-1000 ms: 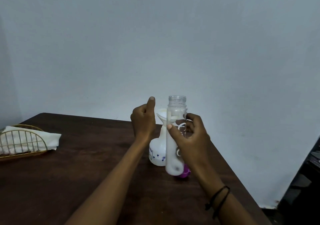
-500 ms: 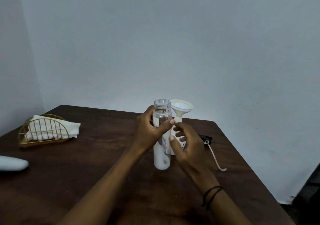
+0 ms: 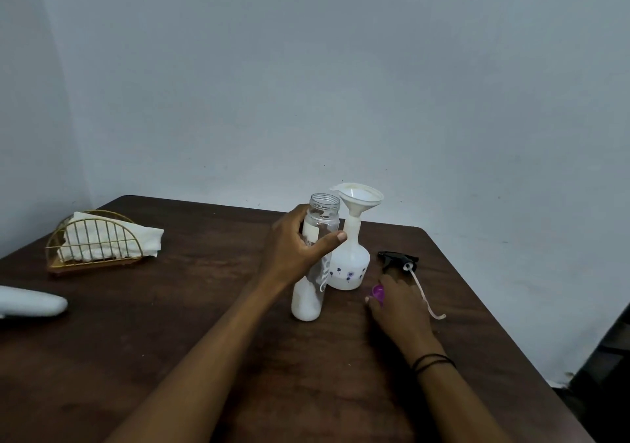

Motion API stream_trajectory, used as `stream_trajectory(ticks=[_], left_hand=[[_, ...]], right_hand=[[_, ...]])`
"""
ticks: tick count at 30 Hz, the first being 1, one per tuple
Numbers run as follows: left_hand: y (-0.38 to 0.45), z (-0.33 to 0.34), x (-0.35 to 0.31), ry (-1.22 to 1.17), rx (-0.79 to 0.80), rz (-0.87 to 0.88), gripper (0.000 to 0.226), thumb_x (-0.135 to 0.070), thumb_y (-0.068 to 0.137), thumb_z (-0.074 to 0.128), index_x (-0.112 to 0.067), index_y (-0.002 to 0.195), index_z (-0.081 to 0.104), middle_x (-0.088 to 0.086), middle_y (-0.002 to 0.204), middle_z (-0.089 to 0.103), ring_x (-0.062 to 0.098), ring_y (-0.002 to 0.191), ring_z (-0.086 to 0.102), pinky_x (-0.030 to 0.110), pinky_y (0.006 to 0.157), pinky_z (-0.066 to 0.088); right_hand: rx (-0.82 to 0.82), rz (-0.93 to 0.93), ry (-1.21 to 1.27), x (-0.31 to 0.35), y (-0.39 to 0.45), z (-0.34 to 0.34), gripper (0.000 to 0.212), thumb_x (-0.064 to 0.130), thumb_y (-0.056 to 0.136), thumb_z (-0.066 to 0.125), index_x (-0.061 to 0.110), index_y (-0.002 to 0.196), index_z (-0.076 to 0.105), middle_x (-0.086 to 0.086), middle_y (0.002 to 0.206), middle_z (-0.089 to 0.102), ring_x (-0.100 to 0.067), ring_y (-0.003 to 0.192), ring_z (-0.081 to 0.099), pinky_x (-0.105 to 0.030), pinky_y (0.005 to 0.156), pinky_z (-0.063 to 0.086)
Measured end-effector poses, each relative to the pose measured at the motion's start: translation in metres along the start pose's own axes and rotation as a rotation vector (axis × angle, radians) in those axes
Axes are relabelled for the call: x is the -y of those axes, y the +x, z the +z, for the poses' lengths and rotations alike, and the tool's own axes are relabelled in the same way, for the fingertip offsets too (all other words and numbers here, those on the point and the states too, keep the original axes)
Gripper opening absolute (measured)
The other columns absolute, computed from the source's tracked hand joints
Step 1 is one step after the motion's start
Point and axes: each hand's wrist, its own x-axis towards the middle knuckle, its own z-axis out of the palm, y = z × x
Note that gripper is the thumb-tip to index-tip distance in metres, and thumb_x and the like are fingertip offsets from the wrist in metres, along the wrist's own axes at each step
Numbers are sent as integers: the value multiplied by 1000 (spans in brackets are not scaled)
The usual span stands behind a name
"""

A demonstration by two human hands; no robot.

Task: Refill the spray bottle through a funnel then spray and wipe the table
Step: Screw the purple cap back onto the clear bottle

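A white spray bottle [image 3: 351, 265] with small purple flowers stands on the dark wooden table [image 3: 204, 340], a white funnel [image 3: 358, 198] set in its neck. Its black spray head [image 3: 399, 260] with a white tube lies on the table to the right. My left hand [image 3: 300, 241] grips a tall clear bottle [image 3: 313, 272], uncapped and upright, standing just left of the spray bottle. My right hand [image 3: 397, 303] rests low on the table, fingers around a purple cap [image 3: 377, 293].
A gold wire holder [image 3: 95, 248] with white cloths stands at the far left. A white rounded object [image 3: 30, 303] lies at the left edge. The table's right edge drops off near a dark area.
The clear bottle passed from my right hand to my left and now stands on the table. My right hand dropped down to the purple cap. The view shifted left.
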Motion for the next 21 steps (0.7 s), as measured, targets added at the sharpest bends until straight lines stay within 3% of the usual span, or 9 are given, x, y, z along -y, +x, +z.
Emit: stream_trajectory(ticks=[2, 5, 8, 11, 15, 18, 21], left_hand=[[0, -1, 2, -2, -17, -12, 37, -59, 71, 76, -32, 93, 65, -11, 83, 72, 9, 77, 68, 38, 66, 57], [1, -3, 4, 18, -28, -12, 38, -61, 70, 75, -32, 92, 64, -12, 82, 71, 7, 76, 68, 37, 66, 57], [1, -2, 4, 23, -24, -2, 38, -60, 72, 75, -31, 94, 64, -13, 83, 71, 7, 78, 68, 38, 67, 57], [0, 0, 5, 40, -13, 14, 38, -58, 75, 76, -29, 97, 64, -11, 86, 71, 8, 80, 68, 41, 68, 57], [1, 1, 5, 42, -23, 51, 48, -60, 75, 74, -23, 104, 64, -8, 93, 72, 9, 85, 69, 42, 70, 57], [1, 2, 5, 70, -28, 80, 49, -61, 75, 72, -21, 102, 65, -8, 91, 72, 7, 83, 69, 38, 67, 57], [1, 2, 4, 73, -22, 76, 42, -54, 76, 71, -21, 101, 64, -7, 87, 71, 8, 79, 68, 37, 64, 55]], right_hand=[[-102, -19, 70, 3, -4, -9, 45, 43, 89, 66, 19, 125, 57, -3, 124, 64, -29, 114, 53, -38, 91, 49], [-442, -121, 406, 21, -9, -36, 49, 31, 85, 75, 14, 128, 59, -4, 122, 64, -27, 108, 55, -31, 81, 47], [-641, -341, 717, 47, -16, -69, 45, 20, 90, 69, 17, 132, 54, 3, 123, 57, -9, 109, 55, -17, 88, 46], [-613, -431, 931, 72, -19, -94, 38, 21, 90, 63, 29, 127, 55, 6, 118, 50, -1, 103, 56, -12, 83, 47], [-505, -434, 1146, 101, -5, -108, 23, 26, 86, 69, 36, 102, 57, 1, 113, 55, -17, 93, 65, -28, 76, 53], [-388, -420, 1281, 113, 5, -112, 24, 21, 86, 74, 29, 98, 55, 6, 101, 66, -18, 90, 71, -31, 77, 57], [-250, -405, 1189, 120, 14, -108, 25, 20, 84, 77, 22, 98, 56, 4, 101, 69, -19, 88, 73, -42, 77, 61]])
